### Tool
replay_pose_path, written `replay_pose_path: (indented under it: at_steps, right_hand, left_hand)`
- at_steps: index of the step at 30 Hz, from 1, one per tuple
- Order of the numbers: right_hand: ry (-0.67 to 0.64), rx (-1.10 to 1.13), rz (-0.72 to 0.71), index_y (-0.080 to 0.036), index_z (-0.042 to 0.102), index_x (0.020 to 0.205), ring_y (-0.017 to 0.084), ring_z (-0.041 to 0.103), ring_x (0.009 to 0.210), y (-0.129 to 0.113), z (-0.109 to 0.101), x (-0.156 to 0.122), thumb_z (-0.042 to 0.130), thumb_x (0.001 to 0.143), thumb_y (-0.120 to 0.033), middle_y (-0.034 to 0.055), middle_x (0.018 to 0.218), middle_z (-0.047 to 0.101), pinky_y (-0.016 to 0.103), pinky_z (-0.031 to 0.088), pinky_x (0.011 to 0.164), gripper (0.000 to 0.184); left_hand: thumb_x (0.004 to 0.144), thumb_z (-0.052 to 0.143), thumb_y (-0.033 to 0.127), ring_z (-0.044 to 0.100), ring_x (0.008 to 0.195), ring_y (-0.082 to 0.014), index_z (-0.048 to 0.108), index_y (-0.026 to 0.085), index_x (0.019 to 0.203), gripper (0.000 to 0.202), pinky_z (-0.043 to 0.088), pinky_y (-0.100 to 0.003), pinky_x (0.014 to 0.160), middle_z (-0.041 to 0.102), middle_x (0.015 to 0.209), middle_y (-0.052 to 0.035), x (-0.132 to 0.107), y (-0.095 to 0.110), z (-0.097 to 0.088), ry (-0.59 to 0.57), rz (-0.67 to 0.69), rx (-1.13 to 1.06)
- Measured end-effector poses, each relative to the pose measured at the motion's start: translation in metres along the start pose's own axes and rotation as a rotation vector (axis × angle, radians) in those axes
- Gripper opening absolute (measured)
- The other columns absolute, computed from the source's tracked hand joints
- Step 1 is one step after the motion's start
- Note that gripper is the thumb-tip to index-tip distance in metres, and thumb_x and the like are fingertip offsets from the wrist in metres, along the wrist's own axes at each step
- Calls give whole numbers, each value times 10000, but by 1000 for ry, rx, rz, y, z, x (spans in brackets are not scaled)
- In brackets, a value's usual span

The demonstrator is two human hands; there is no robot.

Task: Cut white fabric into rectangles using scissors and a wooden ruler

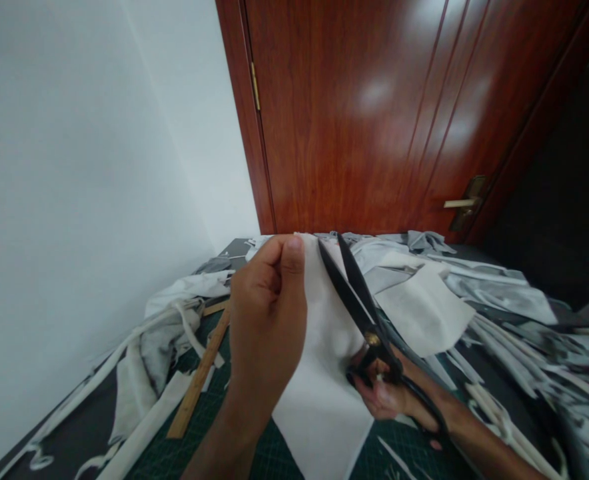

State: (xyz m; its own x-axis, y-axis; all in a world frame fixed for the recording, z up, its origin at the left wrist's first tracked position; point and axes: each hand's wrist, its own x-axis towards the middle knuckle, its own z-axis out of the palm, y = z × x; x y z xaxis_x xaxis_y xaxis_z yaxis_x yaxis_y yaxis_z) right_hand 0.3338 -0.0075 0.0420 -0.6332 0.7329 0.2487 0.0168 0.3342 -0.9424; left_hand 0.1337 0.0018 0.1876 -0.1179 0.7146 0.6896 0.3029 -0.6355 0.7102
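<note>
My left hand (267,313) is raised above the table and pinches the top edge of a white fabric piece (324,373) between thumb and fingers, holding it up. My right hand (387,393) grips the handles of large black scissors (357,300). The blades are parted and point up and away, lying against the right edge of the white fabric. Part of my right hand is hidden behind the fabric and the scissor handles.
A green cutting mat (274,460) covers the table. A wooden ruler (199,377) lies to the left among white and grey fabric strips (154,347). More cut pieces (424,307) pile to the right. A red-brown door (374,113) stands behind, a white wall left.
</note>
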Motion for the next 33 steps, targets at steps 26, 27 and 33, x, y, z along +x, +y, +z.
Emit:
replay_pose_path:
  at_steps: [26,27,33]
  right_hand:
    - [-199,590,41,-182,518,698,38,374,432,-16,23,7,725,873,-756,-54,559,475,193,258,403,635]
    - [-203,606,33,-179,525,703,37,375,438,-15,23,7,726,881,-743,-52,567,480,190,266,410,625]
    - [-255,701,-8,-165,551,704,46,414,447,5,25,4,776,877,-671,-50,561,482,168,275,394,580]
  left_hand:
    - [1073,599,447,642,650,-168,709,238,865,315,519,-272,593,699,725,-1,-7,5,7,-8,18,-52]
    - [1072,599,451,642,649,-168,700,236,848,326,516,-272,584,693,718,-2,-7,5,7,-8,5,-69]
    - [1027,653,538,616,577,-165,688,241,840,352,457,-266,479,654,648,4,-8,9,5,-67,-123,-217]
